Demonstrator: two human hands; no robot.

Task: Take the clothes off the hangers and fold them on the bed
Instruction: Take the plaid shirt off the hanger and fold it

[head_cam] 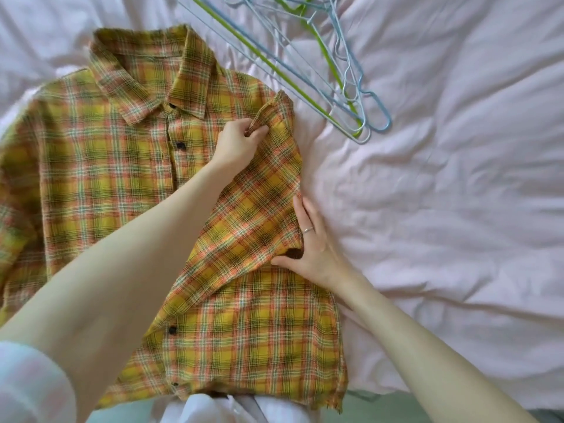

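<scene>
ring (308,230): silver band | white cloth (213,410): bottom edge | rolled-up sleeve (27,389): lower left

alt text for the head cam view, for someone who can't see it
A person folds a yellow plaid shirt on a pale pink bed: the left hand pinches its sleeve cuff, the right hand presses the fold. Empty wire hangers lie above.

no readable text, no labels, no brands, no numbers anywhere
</scene>
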